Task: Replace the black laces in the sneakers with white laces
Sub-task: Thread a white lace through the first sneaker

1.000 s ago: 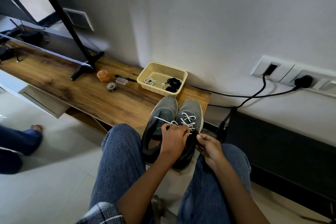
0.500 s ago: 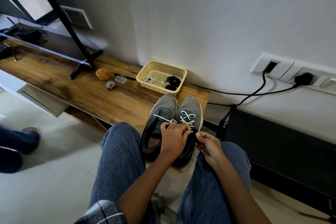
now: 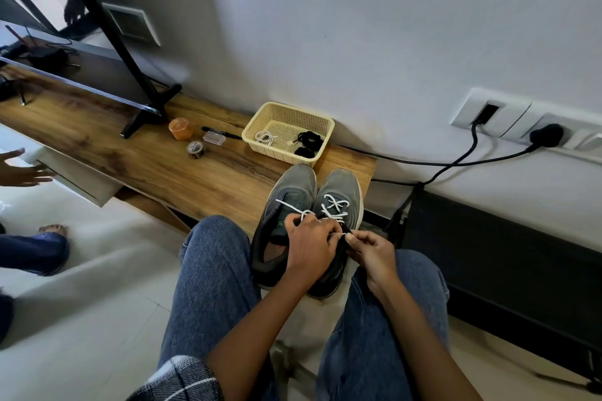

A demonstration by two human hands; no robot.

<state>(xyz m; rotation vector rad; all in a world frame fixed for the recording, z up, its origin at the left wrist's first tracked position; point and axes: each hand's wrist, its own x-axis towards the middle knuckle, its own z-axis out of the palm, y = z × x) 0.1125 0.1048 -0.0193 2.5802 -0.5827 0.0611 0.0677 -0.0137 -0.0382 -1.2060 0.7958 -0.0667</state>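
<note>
Two grey sneakers stand side by side at the wooden shelf's near end, between my knees. The right sneaker [image 3: 342, 192] has a white lace [image 3: 334, 207] crossed through its front eyelets. The left sneaker [image 3: 291, 185] has no lacing; a loose white strand lies across its tongue. My left hand [image 3: 311, 246] covers the right sneaker's upper eyelets and pinches the lace. My right hand [image 3: 369, 249] pinches the lace end at that sneaker's right side. A yellow basket [image 3: 321, 124] behind holds a spare white lace [image 3: 264, 137] and the black laces [image 3: 308, 143].
The wooden shelf [image 3: 146, 159] carries an orange cup [image 3: 180, 128], a tape roll [image 3: 195, 150], a small clear box, a black pen and a TV stand leg [image 3: 140, 120]. Black cables [image 3: 456, 163] run to wall sockets at right. Another person's hand [image 3: 19, 169] and foot show at far left.
My hands have stayed on the right sneaker's lace with small finger movements. Another person's hand has come into view at the far left.
</note>
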